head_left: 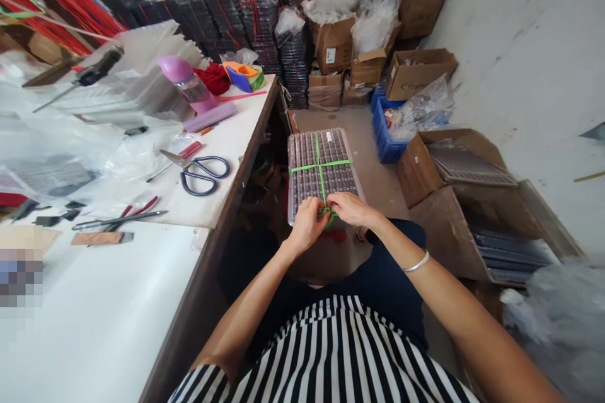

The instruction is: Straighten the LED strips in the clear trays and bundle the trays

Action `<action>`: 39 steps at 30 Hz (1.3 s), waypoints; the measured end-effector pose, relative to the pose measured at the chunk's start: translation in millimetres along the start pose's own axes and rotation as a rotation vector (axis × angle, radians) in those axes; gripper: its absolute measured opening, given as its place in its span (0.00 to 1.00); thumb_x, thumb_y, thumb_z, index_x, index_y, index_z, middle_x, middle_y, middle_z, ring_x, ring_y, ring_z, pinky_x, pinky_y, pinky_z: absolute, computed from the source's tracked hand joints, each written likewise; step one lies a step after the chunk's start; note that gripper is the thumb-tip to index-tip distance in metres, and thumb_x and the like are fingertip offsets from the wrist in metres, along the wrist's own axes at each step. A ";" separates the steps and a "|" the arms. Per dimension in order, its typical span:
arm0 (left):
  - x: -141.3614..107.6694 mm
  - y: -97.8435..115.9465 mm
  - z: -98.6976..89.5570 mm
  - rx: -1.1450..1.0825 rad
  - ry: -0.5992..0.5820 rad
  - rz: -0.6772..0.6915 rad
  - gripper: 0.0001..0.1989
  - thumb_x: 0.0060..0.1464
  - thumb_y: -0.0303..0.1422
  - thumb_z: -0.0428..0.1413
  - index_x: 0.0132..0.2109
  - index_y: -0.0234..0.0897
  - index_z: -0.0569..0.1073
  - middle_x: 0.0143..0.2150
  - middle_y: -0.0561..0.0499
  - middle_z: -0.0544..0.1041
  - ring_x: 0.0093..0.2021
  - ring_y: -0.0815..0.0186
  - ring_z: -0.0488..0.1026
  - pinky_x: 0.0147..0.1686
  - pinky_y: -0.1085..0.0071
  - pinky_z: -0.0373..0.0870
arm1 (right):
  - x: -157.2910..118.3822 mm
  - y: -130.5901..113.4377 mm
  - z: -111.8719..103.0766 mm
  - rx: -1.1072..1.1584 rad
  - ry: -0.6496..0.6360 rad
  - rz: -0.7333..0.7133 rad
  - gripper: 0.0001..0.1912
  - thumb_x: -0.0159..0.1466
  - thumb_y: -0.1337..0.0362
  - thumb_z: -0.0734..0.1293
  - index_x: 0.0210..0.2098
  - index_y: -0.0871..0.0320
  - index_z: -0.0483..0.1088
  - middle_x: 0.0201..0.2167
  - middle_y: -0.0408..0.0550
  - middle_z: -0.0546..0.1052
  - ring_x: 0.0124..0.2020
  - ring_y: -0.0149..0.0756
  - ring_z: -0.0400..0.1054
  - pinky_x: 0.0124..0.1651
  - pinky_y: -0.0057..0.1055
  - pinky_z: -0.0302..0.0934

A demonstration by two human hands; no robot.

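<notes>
A stack of clear plastic trays (302, 186) filled with rows of small dark parts sits low in front of me. Bright green strapping (306, 167) crosses over its top in both directions. At the near edge of the stack, my left hand (308, 220) pinches the green strap. Close beside it, my right hand (348, 208) also has its fingers closed on the strap, where the ends bunch together. The fingertips partly hide the knot or loop there, so its exact form cannot be made out.
On the workbench (108, 302) at left lie scissors (201, 175), a tweezer-like tool, a purple-lidded bottle (186, 82) and plastic bags. A blue crate (390, 141) and open cardboard boxes (501, 233) line the right wall. Tied stacks of dark trays (262, 31) stand behind.
</notes>
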State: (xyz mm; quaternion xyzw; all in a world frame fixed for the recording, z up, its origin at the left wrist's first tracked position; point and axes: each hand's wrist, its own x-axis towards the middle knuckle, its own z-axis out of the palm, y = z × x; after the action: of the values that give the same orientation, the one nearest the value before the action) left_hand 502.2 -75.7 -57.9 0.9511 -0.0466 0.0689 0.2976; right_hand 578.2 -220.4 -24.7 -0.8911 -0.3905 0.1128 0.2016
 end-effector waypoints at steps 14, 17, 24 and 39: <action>-41.1 1.3 11.5 -0.054 0.052 -0.059 0.10 0.58 0.29 0.47 0.28 0.37 0.67 0.31 0.47 0.68 0.36 0.61 0.64 0.40 0.63 0.58 | 7.9 1.8 16.6 -0.123 0.229 0.050 0.11 0.60 0.75 0.57 0.33 0.59 0.69 0.34 0.49 0.70 0.33 0.35 0.63 0.38 0.29 0.54; -38.6 3.4 8.3 -0.152 0.117 -0.126 0.11 0.61 0.30 0.43 0.33 0.37 0.68 0.35 0.47 0.69 0.38 0.63 0.65 0.40 0.66 0.60 | 11.0 10.0 8.3 -0.109 0.186 0.014 0.09 0.59 0.73 0.59 0.32 0.58 0.69 0.32 0.44 0.70 0.29 0.30 0.62 0.35 0.26 0.53; -43.5 15.9 32.7 -0.322 0.059 -0.219 0.15 0.61 0.35 0.43 0.27 0.37 0.63 0.22 0.55 0.64 0.24 0.70 0.61 0.25 0.73 0.56 | 14.5 10.9 16.3 -0.114 0.227 0.053 0.05 0.58 0.70 0.60 0.30 0.56 0.67 0.25 0.41 0.71 0.26 0.31 0.64 0.31 0.27 0.51; -65.7 10.3 36.1 -0.472 0.117 -0.195 0.06 0.59 0.36 0.48 0.36 0.39 0.66 0.35 0.49 0.71 0.34 0.65 0.67 0.36 0.68 0.64 | 106.5 -157.7 -41.2 -0.009 0.090 -0.504 0.17 0.58 0.74 0.60 0.46 0.58 0.68 0.46 0.51 0.70 0.49 0.39 0.64 0.54 0.35 0.56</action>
State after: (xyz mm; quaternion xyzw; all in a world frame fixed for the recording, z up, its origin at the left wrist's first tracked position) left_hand 439.8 -101.7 -91.8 0.8498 0.0479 0.0820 0.5185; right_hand 561.7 -55.8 78.1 -0.7708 -0.5912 0.0173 0.2367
